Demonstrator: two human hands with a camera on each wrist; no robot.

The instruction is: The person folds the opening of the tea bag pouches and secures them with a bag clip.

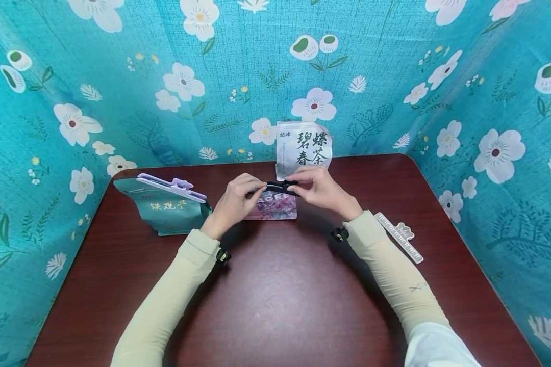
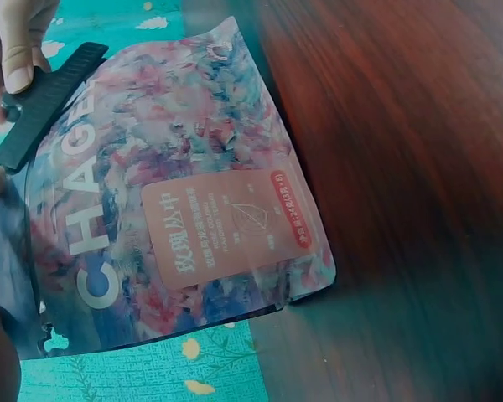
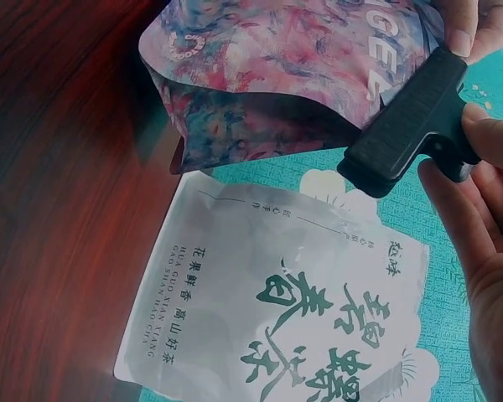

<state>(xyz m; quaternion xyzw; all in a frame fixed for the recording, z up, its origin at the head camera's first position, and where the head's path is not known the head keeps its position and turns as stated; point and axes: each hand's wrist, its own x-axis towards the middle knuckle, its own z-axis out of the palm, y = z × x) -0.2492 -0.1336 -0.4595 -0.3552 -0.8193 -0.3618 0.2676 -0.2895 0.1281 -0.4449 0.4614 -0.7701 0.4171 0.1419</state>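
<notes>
A pink and blue floral pouch (image 2: 193, 117) with white "CHAGEE"-like lettering stands upright on the table, its printed front plain in the left wrist view. Across its top edge lies a black bag clip (image 3: 407, 126). My right hand (image 1: 325, 191) pinches the clip's lever between thumb and fingers. At the other end of the top edge, my left hand (image 1: 234, 203) pinches the pouch's folded top, its fingertips close to the clip's end. How far the clip's jaws are parted cannot be told.
Behind my right hand stands a white tea pouch (image 1: 298, 145) with dark characters. To the left is a green pouch (image 1: 174, 216) with a purple clip (image 1: 172, 187) on top. A pale ruler-like clip (image 1: 399, 237) lies at right on the brown table (image 1: 275, 300).
</notes>
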